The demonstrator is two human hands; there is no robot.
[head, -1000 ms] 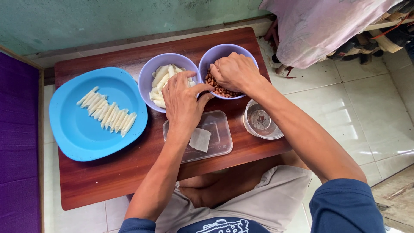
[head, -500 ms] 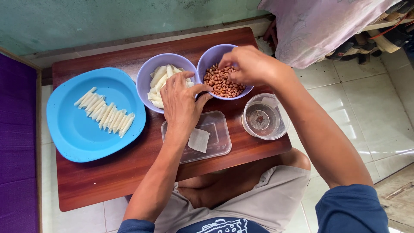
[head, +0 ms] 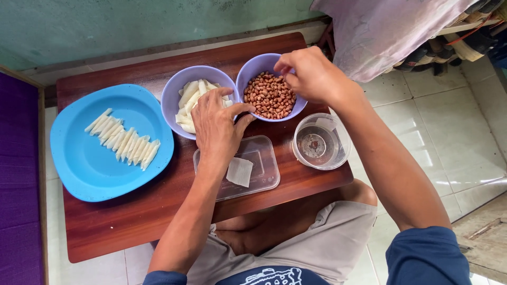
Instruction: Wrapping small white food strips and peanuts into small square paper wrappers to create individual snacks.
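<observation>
Clear tray (head: 236, 169) near bench front edge holds one wrapper square (head: 240, 171). Left hand (head: 217, 125), fingers spread, empty, stays on wrapper bowl (head: 196, 100). Right hand (head: 311, 75) has lifted from peanut bowl (head: 269, 88), fingers pinched; contents unclear.

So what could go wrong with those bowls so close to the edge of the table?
The right hand hovers pinched over the bowl of peanuts, so a few nuts might drop onto the wooden table and roll off. The left hand rests against the bowl of white strips; a nudge could tip it. The clear round container sits near the table's edge and might get knocked by the forearm above it.
</observation>
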